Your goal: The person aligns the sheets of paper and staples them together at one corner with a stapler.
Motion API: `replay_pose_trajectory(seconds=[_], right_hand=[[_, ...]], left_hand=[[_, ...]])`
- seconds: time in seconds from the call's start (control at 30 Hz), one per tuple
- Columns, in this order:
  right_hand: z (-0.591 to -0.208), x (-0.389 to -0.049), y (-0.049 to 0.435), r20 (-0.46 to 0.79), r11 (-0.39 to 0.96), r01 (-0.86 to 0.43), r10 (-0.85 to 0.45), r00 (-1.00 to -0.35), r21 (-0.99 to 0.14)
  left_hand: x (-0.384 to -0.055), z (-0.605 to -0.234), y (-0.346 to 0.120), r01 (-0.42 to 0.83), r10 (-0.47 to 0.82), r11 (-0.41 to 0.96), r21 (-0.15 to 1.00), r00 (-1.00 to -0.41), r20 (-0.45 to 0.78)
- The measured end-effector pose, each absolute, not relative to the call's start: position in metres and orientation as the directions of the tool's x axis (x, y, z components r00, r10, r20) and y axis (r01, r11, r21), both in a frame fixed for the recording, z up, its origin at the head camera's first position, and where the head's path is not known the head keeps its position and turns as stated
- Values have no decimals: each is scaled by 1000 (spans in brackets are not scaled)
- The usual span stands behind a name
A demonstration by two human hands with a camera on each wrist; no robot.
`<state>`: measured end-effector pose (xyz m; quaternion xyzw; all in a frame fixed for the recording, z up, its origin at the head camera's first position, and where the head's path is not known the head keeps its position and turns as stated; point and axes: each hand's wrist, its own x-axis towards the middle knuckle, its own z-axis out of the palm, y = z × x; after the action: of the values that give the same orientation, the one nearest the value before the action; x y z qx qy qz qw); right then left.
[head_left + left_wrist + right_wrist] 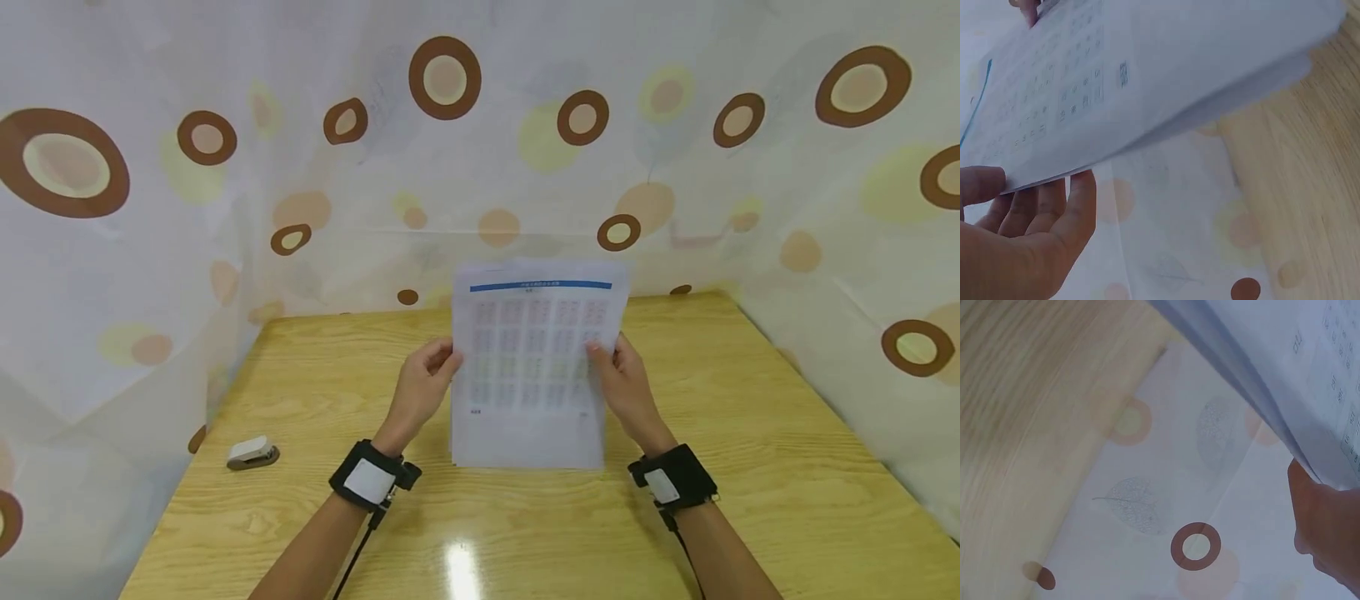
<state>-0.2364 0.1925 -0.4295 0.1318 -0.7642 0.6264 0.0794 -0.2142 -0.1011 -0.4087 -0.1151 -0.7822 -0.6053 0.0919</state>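
A small stack of printed paper sheets [532, 433] is held upright above the table, its top page bearing a blue header bar and blocks of small print. My left hand [423, 379] pinches the left edge, thumb in front and fingers behind. On the opposite edge my right hand [624, 385] grips the sheets with its thumb over the front page. In the left wrist view, the left hand [1041, 231] has the paper edge between thumb and fingers, and the sheets [1166, 56] part slightly along the bottom. Only part of the right hand [1329, 525] shows in the right wrist view.
A white and grey stapler [252, 452] lies on the left part of the wooden table [750, 433]. Patterned cloth [525, 183] with brown rings hangs behind the table and along both sides. Each wrist wears a black strap [678, 477] with a cable.
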Motion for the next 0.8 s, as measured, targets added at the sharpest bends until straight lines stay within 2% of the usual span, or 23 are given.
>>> replay_pose_trajectory(seconds=[0.13, 0.27, 0.5, 0.8], right_hand=[[-427, -236, 188, 383, 162, -391, -77, -921, -906], [-424, -235, 182, 451, 157, -457, -78, -889, -875], [-419, -236, 171, 510, 125, -515, -71, -857, -848], [-424, -242, 167, 539, 90, -542, -57, -840, -835]], left_hand=[[-213, -419, -97, 270, 107, 232, 935, -962, 251], [-212, -423, -94, 295, 92, 226, 928, -955, 281], [-214, -423, -90, 350, 66, 187, 918, -937, 344], [-217, -435, -89, 383, 18, 230, 895, -921, 390]])
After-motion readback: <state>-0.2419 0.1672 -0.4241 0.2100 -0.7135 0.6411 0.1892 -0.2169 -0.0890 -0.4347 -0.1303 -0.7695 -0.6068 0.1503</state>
